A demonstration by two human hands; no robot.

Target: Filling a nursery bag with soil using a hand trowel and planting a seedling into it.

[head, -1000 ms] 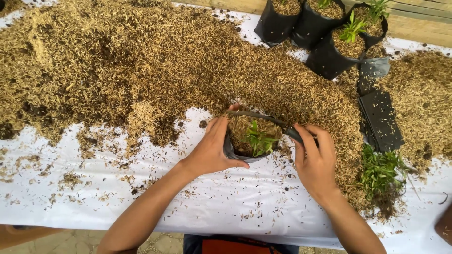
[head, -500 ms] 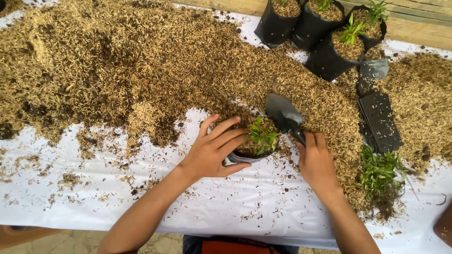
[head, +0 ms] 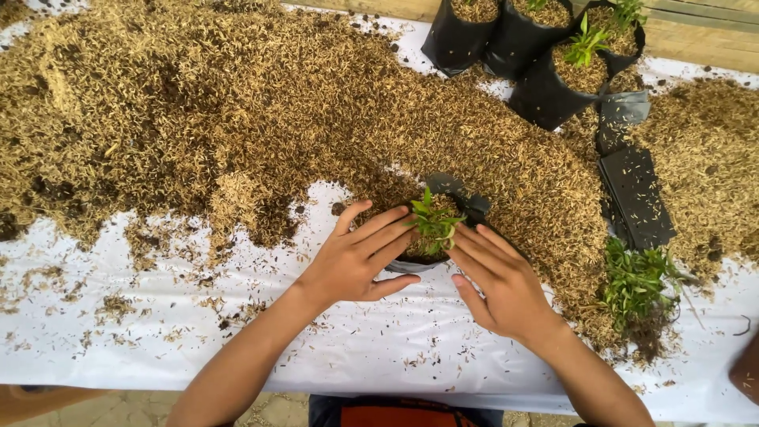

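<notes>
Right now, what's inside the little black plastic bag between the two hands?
A small green seedling pokes up from the little black plastic bag, with brown husk mix around its stem. Its roots are hidden, and the left hand and right hand cover the sides.

Plant nursery (husk heap [head: 261, 111]; grow bags [head: 545, 87])

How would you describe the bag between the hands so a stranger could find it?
On the white sheet, follow the near edge of the husk heap to its middle. The small black bag holds a seedling and sits between both hands, unlike the bags grouped at the far edge.
</notes>
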